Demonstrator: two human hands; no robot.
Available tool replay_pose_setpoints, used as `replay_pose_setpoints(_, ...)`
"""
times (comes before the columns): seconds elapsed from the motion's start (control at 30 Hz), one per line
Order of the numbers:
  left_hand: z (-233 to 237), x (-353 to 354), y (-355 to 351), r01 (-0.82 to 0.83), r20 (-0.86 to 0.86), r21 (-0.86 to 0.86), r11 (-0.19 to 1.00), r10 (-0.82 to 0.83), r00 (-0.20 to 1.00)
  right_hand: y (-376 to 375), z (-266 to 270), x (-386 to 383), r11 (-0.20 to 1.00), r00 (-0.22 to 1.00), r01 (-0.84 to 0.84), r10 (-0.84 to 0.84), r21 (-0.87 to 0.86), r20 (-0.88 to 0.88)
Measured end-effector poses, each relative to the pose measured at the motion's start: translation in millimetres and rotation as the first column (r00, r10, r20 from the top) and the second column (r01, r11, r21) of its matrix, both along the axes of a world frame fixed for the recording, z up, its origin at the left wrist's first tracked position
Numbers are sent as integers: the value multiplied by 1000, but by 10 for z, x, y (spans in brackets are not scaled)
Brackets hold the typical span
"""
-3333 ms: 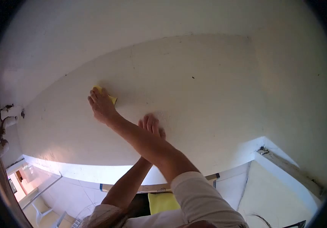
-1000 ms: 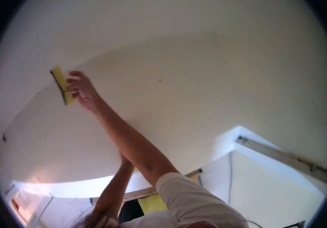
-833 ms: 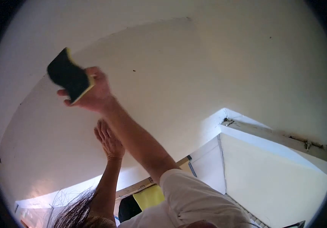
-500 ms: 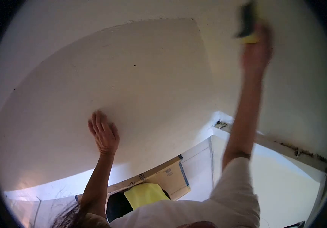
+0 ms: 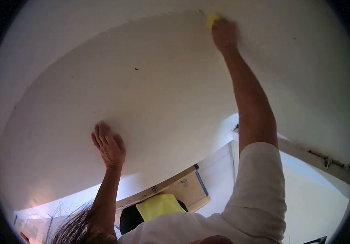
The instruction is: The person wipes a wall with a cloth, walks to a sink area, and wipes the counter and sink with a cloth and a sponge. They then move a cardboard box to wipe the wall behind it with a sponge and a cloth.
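Right hand (image 5: 224,34) presses yellow sponge (image 5: 212,18) on wall (image 5: 158,81) — left hand (image 5: 109,145) flat.

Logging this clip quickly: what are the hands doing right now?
Left hand: open, palm flat on the white surface.
Right hand: closed on a yellow sponge, pressed to that surface.

Your right hand (image 5: 224,34), slightly blurred, covers most of the yellow sponge (image 5: 212,18); only a corner shows. Your left hand (image 5: 109,145) hides its palm against the wall (image 5: 150,101). The cardboard box (image 5: 185,189) sits partly behind a yellow cloth (image 5: 158,205), and its label is too small to read.
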State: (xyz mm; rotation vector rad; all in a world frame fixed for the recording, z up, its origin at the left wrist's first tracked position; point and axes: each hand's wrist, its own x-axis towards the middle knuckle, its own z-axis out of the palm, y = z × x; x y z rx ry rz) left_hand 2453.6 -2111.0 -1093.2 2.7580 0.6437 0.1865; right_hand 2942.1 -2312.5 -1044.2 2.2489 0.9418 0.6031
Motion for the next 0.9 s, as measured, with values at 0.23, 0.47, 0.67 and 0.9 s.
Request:
replay_pose_setpoints(0.23,-63,-20,0,10,40,28,1000,-11,999,-762,1529,-352,990,903,73,-13,-122,430)
replay_pose_setpoints(0.47,-19,-26,-27,25,54,74,997,-29,998,-1669,2432,-275,982,706,132,5,-138,708)
replay_pose_setpoints(0.67,-98,-38,-49,-4,66,156,988,-6,998,-1325,681,-1469,957,967,168,-207,-235,-150)
replay_pose_setpoints(0.9,-102,-59,-34,10,143,113,994,-26,989,-1836,3591,-1590,971,578,116,105,-209,809)
